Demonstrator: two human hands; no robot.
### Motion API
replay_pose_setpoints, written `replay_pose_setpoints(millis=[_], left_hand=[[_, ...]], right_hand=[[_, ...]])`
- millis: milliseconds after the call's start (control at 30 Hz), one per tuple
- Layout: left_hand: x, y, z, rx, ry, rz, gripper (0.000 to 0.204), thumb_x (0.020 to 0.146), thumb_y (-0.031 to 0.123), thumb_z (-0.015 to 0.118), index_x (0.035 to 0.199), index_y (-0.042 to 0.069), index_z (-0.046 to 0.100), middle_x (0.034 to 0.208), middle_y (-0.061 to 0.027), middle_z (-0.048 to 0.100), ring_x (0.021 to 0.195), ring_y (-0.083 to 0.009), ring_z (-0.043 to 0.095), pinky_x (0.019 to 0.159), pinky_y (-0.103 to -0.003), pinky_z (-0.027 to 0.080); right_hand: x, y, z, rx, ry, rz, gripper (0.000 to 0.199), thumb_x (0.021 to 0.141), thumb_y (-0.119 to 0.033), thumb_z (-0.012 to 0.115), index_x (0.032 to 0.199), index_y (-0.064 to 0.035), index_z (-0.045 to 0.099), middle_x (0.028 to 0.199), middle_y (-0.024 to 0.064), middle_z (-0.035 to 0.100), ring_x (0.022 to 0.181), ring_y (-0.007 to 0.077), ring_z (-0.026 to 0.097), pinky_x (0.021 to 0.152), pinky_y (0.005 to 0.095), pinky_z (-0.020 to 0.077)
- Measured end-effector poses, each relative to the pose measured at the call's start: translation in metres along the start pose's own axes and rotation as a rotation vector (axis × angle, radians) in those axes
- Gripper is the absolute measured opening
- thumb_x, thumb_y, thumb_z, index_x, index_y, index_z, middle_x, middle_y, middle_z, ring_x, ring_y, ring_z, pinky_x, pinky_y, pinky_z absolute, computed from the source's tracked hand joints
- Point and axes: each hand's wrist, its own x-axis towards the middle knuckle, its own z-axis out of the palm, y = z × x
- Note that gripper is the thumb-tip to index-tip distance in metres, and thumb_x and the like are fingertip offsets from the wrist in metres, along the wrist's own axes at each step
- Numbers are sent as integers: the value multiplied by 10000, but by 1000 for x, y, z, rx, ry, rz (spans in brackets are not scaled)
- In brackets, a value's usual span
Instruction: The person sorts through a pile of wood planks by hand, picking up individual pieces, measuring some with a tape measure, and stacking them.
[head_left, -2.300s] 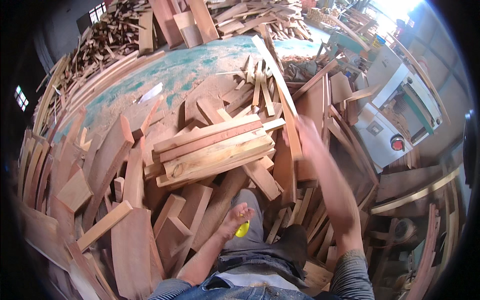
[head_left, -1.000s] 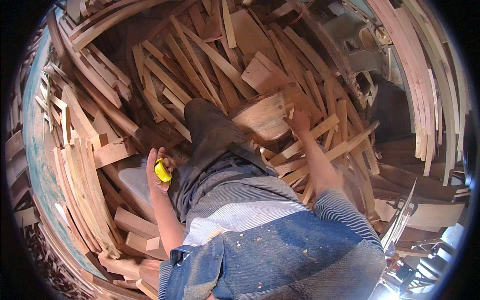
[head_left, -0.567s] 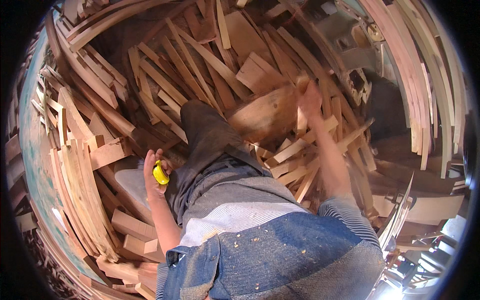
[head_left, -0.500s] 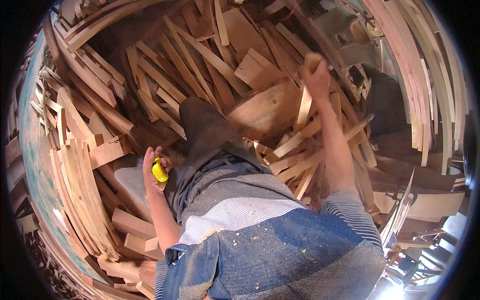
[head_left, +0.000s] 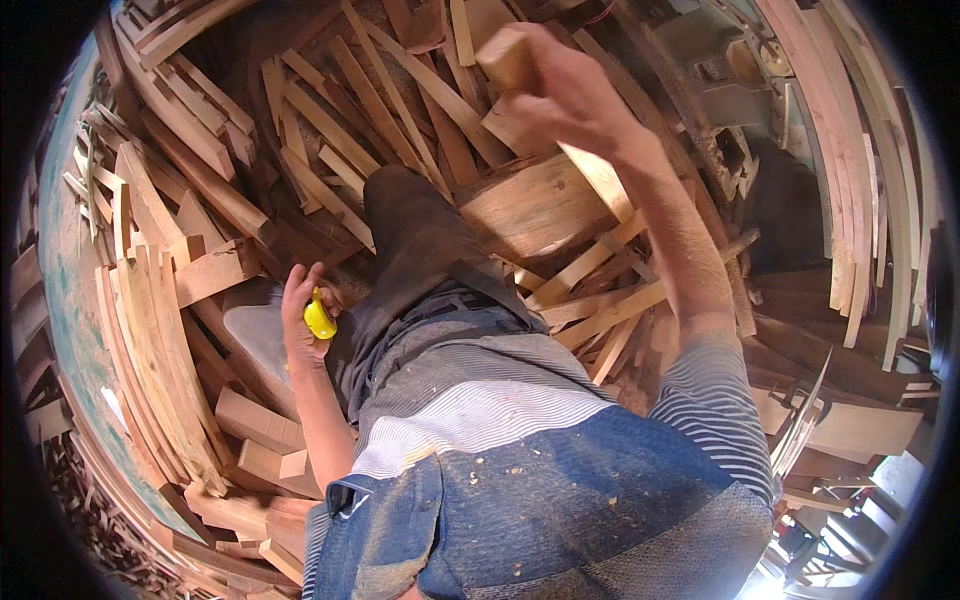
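My left hand (head_left: 306,315) is closed round a small yellow tape measure (head_left: 320,318), beside my left leg. Raised at the upper middle, my right hand (head_left: 565,90) grips a piece of wood whose pale, squared end (head_left: 503,60) sticks out past the fingers. Beneath the right wrist shows a bright wooden strip (head_left: 600,182); whether it belongs to the held piece I cannot tell. A broad, rough board (head_left: 535,208) lies below the right hand, with long wooden strips (head_left: 425,110) heaped to its left.
Offcuts (head_left: 590,275) lie jumbled right of my lap. Stacked strips (head_left: 150,350) and short blocks (head_left: 260,420) crowd the left side, by a worn green surface (head_left: 75,330). Long planks (head_left: 825,130) stand along the right. Bright light falls at the lower right.
My right hand has swung up and left with the wood, coming closer to the camera. The left hand still holds the tape measure, nearly unmoved.
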Motion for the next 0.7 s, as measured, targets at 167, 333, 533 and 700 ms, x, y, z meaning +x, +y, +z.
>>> replay_pose_setpoints(millis=[167, 333, 533, 700], left_hand=[[15, 4, 101, 603, -421, 122, 902, 817, 205, 799, 1540, -4, 301, 1521, -188, 465, 1098, -202, 603, 850, -289, 521], [43, -28, 153, 722, -527, 240, 391, 925, 187, 707, 1252, -6, 613, 1253, -104, 653, 1122, -181, 603, 952, -304, 481], [23, -4, 129, 365, -345, 116, 357, 923, 301, 718, 1165, 38, 703, 1109, -58, 713, 1055, -154, 637, 949, -315, 491], [20, 19, 110, 338, -288, 216, 304, 964, 330, 686, 1094, 60, 738, 1057, -36, 734, 1010, -141, 653, 880, -321, 522]], right_hand=[[42, -82, 50, 80, 115, -262, 582, 777, -117, 748, 1301, -52, 505, 960, 192, 681, 890, 378, 699, 761, 465, 589], [73, -144, 90, 260, 77, -293, 569, 758, -262, 807, 1169, -4, 510, 940, 225, 666, 932, 390, 682, 791, 457, 570], [-16, 133, 107, 433, 11, 376, 535, 966, -226, 672, 1425, -17, 493, 1366, 149, 563, 1141, 190, 611, 941, 325, 521], [-126, 211, 99, -388, -216, 618, 406, 955, -242, 659, 1274, -40, 509, 1189, 105, 510, 990, 180, 554, 829, 319, 484]])
